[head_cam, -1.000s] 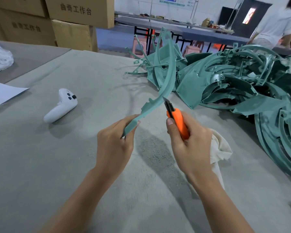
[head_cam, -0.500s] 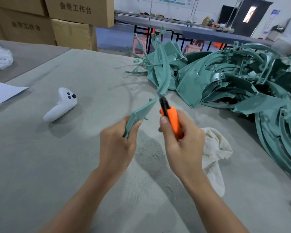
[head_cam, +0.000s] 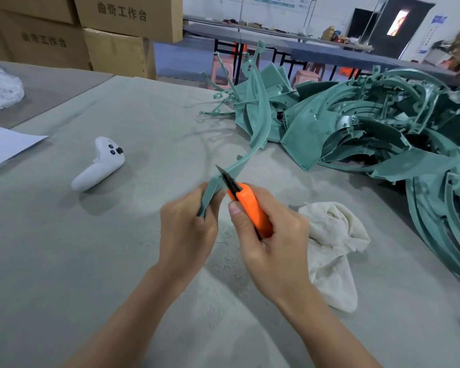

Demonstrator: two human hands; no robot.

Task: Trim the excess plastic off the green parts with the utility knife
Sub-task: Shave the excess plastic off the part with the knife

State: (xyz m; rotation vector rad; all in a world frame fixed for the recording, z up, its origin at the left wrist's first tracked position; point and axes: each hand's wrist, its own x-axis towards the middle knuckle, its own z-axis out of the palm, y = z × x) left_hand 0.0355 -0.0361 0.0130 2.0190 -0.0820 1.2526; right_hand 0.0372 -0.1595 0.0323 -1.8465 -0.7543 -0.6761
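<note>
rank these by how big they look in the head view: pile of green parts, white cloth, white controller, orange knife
1. pile of green parts
2. white cloth
3. white controller and orange knife: about alike; the knife is nearer and partly hidden in the right hand, so no ranking between them

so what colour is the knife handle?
Bright orange, with a dark blade. The utility knife shows clearly in the head view, held in the right hand.

bare left hand (head_cam: 186, 232), right hand (head_cam: 272, 243), forearms (head_cam: 133, 314)
</note>
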